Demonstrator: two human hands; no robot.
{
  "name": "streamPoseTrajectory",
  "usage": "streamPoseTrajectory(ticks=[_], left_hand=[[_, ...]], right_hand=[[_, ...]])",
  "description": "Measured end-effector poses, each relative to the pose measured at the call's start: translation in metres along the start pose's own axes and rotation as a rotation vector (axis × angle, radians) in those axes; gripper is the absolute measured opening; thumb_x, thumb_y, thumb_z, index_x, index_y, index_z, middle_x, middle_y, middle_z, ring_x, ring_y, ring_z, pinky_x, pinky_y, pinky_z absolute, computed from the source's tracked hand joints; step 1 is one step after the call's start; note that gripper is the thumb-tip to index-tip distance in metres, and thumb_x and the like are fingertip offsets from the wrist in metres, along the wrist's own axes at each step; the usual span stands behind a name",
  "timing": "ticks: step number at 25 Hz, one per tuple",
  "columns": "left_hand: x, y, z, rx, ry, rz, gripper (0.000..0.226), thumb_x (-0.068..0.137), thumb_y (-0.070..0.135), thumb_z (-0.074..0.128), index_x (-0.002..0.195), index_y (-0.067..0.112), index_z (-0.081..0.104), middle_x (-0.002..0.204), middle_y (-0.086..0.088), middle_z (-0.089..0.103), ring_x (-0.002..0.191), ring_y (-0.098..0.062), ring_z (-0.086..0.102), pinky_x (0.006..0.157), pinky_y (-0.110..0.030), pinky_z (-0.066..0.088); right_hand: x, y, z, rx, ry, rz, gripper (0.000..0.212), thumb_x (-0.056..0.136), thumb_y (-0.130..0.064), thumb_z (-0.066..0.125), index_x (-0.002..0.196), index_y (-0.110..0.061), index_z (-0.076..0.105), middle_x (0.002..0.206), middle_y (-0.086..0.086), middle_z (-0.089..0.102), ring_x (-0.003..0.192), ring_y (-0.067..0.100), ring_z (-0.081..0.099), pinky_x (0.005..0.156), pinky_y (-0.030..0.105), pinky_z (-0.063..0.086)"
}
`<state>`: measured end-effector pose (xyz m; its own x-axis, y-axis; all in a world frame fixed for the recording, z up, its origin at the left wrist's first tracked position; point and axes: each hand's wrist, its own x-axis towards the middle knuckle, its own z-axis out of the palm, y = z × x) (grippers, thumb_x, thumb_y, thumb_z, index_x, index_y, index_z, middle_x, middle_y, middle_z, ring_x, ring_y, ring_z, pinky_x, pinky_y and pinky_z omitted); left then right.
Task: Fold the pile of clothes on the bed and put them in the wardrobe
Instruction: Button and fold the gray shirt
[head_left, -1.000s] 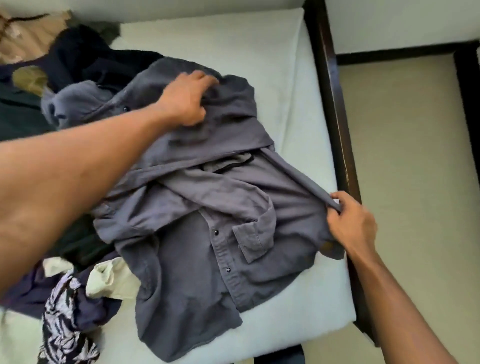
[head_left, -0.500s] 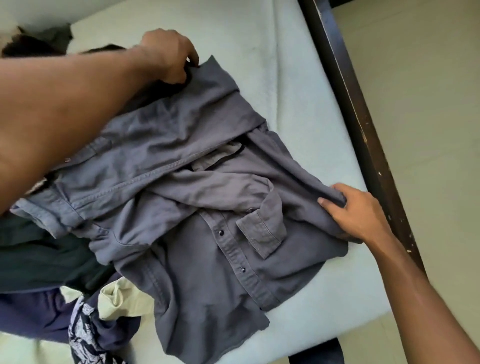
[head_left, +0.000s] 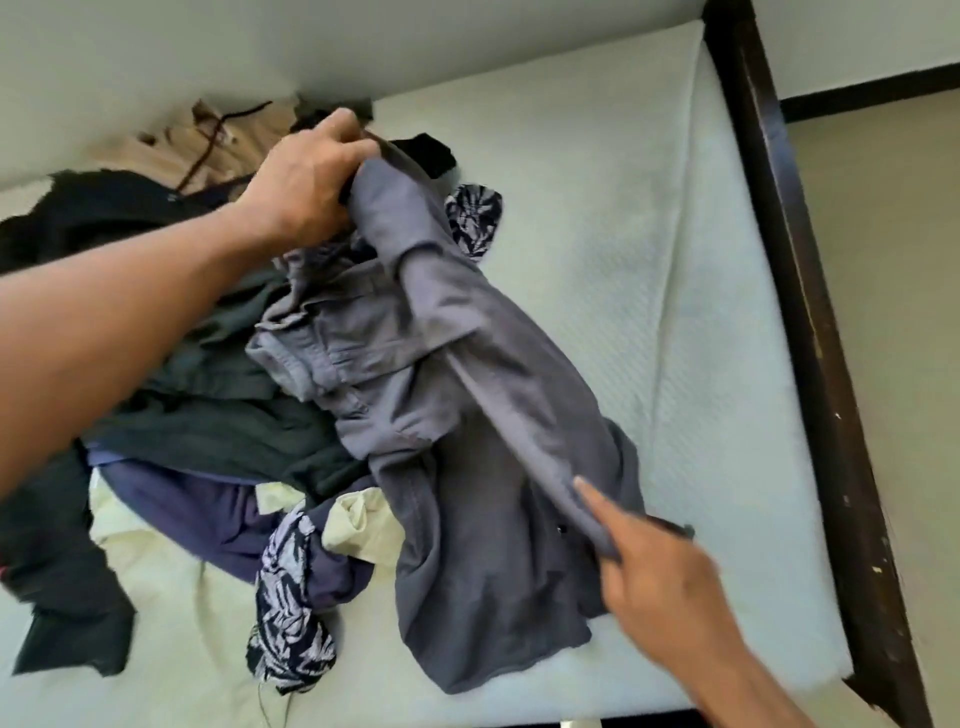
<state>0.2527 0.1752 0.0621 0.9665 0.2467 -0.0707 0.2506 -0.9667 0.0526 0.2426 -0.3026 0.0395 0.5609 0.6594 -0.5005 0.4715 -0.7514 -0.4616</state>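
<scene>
A grey button shirt (head_left: 467, 415) is stretched diagonally above the pale mattress (head_left: 649, 234). My left hand (head_left: 306, 182) grips its upper end at the far left, fingers curled round the bunched cloth. My right hand (head_left: 660, 571) pinches the lower edge near the bed's front right. The shirt hangs in folds between the two hands, its lower part resting on the bed. Beside it on the left lies the pile of clothes (head_left: 208, 415): dark green, navy, cream and black pieces and a black-and-white patterned garment (head_left: 291, 623).
A dark wooden bed frame (head_left: 810, 338) runs along the right side, with beige floor (head_left: 893, 260) beyond it. A tan garment (head_left: 218, 145) lies at the far end by the wall. Bare mattress shows to the right of the shirt.
Both hands have lifted the grey shirt off the bed and pulled it taut; it lay spread flat before. The left hand rose and moved away, and the view swung back to show more of the pile.
</scene>
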Motion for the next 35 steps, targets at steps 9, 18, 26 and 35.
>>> streamPoseTrajectory(ticks=[9,18,26,35], left_hand=[[-0.096,-0.054,0.055,0.141,-0.110,-0.131,0.031,0.083,0.015,0.063,0.114,0.009,0.059,0.110,-0.022,0.054,0.099,-0.049,0.054,0.071,-0.056,0.051],[-0.113,0.013,0.053,0.031,0.317,0.012,0.032,0.094,0.026,0.047,0.120,0.025,0.066,0.135,-0.009,0.058,0.130,-0.032,0.048,0.097,-0.046,0.039],[-0.145,0.044,0.103,-0.090,-0.046,-0.388,0.052,0.089,0.031,0.044,0.138,0.023,0.056,0.161,-0.008,0.034,0.150,-0.032,0.024,0.122,-0.058,0.008],[-0.273,0.233,0.139,-0.419,0.337,-0.533,0.025,0.082,0.009,0.065,0.105,0.012,0.073,0.116,-0.015,0.062,0.108,-0.037,0.058,0.088,-0.046,0.046]], right_hand=[[-0.012,-0.124,0.156,0.130,-0.692,-0.018,0.093,0.099,-0.038,0.058,0.162,-0.035,-0.010,0.143,0.014,0.052,0.127,0.040,0.052,0.106,0.044,0.043],[0.018,-0.027,0.128,0.241,0.200,0.033,0.050,0.084,-0.029,0.078,0.130,-0.025,0.062,0.115,0.001,0.062,0.102,0.023,0.059,0.093,0.041,0.052],[0.008,0.029,0.125,0.238,-0.224,0.235,0.111,0.083,-0.039,0.080,0.158,-0.050,-0.001,0.160,-0.005,0.041,0.133,0.025,0.054,0.106,0.042,0.049],[-0.063,0.080,0.122,0.327,-0.293,0.592,0.045,0.090,-0.029,0.068,0.133,-0.032,0.055,0.107,-0.003,0.068,0.099,0.021,0.065,0.094,0.042,0.052]])
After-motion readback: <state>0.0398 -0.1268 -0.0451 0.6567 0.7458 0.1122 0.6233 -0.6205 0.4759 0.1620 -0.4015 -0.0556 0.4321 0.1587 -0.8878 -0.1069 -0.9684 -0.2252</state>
